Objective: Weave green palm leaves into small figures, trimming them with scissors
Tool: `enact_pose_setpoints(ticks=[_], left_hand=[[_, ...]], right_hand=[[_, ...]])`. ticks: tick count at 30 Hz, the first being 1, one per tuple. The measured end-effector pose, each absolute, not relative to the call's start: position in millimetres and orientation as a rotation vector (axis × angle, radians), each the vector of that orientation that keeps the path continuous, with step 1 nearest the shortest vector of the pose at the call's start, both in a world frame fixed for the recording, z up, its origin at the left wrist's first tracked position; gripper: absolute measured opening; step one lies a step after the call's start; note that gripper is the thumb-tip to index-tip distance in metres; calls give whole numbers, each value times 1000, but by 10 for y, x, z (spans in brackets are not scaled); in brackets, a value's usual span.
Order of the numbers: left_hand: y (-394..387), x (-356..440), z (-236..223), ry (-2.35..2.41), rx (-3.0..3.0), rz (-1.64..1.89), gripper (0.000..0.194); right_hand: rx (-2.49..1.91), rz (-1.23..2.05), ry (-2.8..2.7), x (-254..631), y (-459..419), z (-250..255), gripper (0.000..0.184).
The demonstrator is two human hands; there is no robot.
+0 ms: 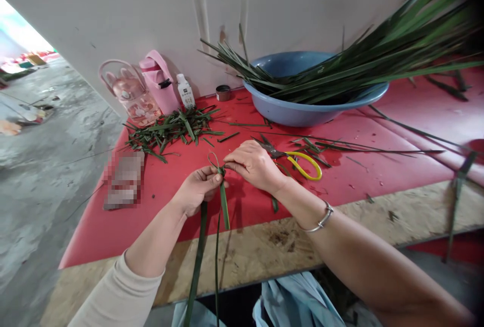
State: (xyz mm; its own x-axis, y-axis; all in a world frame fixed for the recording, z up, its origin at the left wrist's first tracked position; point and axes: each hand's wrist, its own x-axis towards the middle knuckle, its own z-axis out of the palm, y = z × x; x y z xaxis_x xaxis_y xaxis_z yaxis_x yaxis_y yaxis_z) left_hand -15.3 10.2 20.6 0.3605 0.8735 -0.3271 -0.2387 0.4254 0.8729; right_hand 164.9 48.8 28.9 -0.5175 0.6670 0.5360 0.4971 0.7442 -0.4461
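Above the front part of the red table cover, my left hand [202,185] pinches a small knotted piece woven from green leaf strips [224,201]. A thin loop stands up from its top, and long strip ends hang below over the table edge. Close on the right, my right hand [253,163] has thumb and forefinger pinched together at the knot, on what looks like a thin strand. Just beyond that hand lie scissors with yellow handles [304,165], partly hidden by it.
A blue basin [298,115] full of long green leaves [340,72] stands at the back right. Leaf clippings [170,132] lie in a heap at the left, before a pink bottle [161,87], a clear pink cup [134,100], a white bottle [185,91] and a small round tin [223,93].
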Motion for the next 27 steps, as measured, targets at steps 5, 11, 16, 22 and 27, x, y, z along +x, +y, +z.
enact_pose_setpoints(ticks=[5, 11, 16, 22, 27], left_hand=[[110, -154, 220, 1120, 1011, 833, 30], [176, -190, 192, 1054, 1138, 901, 27], [203, -256, 153, 966, 1092, 850, 32], [237, -297, 67, 859, 950, 960, 48], [229, -214, 84, 900, 880, 1190, 59]], right_hand=[[-921, 880, -2190, 1770, 532, 388, 26], [-1071, 1774, -2004, 1946, 726, 619, 39], [-996, 2406, -1779, 2076, 859, 528, 34], [-720, 2300, -1293, 2028, 622, 488, 21], [-858, 1870, -1101, 1525, 504, 441, 39]])
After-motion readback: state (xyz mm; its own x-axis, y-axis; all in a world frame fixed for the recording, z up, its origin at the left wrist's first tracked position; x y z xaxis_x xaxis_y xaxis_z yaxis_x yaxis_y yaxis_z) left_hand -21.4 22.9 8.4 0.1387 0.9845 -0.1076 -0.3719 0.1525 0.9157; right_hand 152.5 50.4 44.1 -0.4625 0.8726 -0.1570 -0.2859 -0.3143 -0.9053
